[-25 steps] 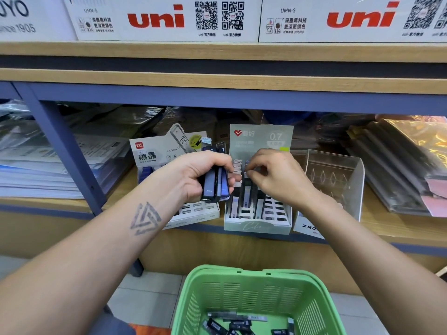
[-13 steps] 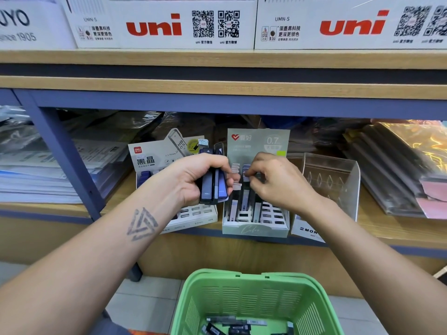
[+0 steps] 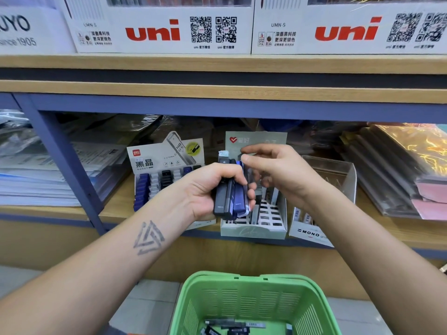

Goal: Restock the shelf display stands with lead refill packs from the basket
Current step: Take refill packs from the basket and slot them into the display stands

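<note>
We see the fingers (image 3: pixel 249 197) of the left hand (image 3: pixel 208 189) curled round a bundle of lead refill packs (image 3: pixel 232 189), black and blue, held upright in front of the shelf (image 3: pixel 116 209). The right hand (image 3: pixel 280 175) has thumb and forefinger closing on the top of the outermost pack; whether it already pinches it, we cannot tell.

Just behind both hands stands the grey display stand (image 3: pixel 254 232), several of its slots filled. To its left sits the deli display stand (image 3: pixel 167 163), holding blue and black packs; to its right is a clear Mono stand (image 3: pixel 329 189).

Below, a green basket (image 3: pixel 242 291) holds more refill packs (image 3: pixel 232 326) at its bottom. White uni boxes (image 3: pixel 159 27) line the upper shelf.
</note>
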{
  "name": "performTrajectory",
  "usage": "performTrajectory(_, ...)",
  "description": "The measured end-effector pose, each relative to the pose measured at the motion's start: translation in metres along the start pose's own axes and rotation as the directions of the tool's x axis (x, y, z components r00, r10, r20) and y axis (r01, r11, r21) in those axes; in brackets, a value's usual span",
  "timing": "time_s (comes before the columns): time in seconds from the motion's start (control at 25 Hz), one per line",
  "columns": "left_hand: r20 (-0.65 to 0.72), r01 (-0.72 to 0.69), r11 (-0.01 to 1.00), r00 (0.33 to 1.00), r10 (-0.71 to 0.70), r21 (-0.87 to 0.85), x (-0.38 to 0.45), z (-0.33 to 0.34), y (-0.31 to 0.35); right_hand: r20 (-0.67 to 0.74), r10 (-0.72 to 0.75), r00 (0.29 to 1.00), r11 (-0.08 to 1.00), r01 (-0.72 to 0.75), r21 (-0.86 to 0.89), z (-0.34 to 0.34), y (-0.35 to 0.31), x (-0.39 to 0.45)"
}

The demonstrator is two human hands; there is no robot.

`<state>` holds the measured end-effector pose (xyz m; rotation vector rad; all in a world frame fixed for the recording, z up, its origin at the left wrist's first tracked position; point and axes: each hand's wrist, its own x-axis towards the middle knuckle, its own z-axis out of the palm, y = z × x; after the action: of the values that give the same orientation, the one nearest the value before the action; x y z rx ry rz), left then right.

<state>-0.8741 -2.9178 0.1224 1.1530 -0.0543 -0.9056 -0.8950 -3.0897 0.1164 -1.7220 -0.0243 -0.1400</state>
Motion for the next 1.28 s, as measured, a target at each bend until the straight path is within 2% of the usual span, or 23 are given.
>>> performTrajectory(0.16,0.017,-0.006,0.999,1.0,0.006,0.037,0.001,0.003,-0.003,0.021,0.088,0.996,0.992,-0.09,0.088,-0.004,0.0,-0.001)
performTrajectory(0.32,-0.005,-0.002,0.997,1.0,0.002,0.083,0.001,0.006,-0.004,-0.021,0.129,0.991,0.967,-0.122,0.222,-0.011,-0.003,-0.004)
performTrajectory(0.56,-0.037,-0.011,0.995,0.999,0.015,0.094,0.002,0.008,-0.002,-0.057,0.14,0.988,0.918,-0.108,0.381,-0.013,-0.005,-0.006)
performTrajectory(0.76,-0.093,-0.011,0.998,0.996,0.017,0.064,0.006,0.011,-0.003,-0.12,0.091,0.989,0.881,-0.024,0.472,-0.006,-0.016,-0.007)
performTrajectory(0.84,-0.145,-0.026,0.996,0.989,0.038,0.084,0.006,0.008,-0.001,-0.122,0.083,0.989,0.894,-0.019,0.448,-0.006,-0.017,-0.008)
performTrajectory(0.92,-0.168,-0.048,0.995,0.984,0.062,0.085,0.005,0.006,0.003,-0.091,0.092,0.992,0.942,-0.057,0.331,-0.01,-0.014,-0.009)
performTrajectory(1.08,-0.243,-0.118,0.991,0.961,0.131,0.065,0.007,0.004,0.009,0.087,0.102,0.991,0.992,-0.108,0.07,-0.015,-0.008,-0.015)
performTrajectory(1.16,-0.272,-0.119,0.99,0.953,0.137,0.082,0.01,0.003,0.007,0.151,0.076,0.986,0.997,-0.079,0.014,-0.014,-0.006,-0.017)
performTrajectory(1.28,-0.293,-0.112,0.988,0.946,0.138,0.105,0.014,0.004,0.005,0.192,0.056,0.98,0.998,-0.062,0.021,-0.014,-0.003,-0.017)
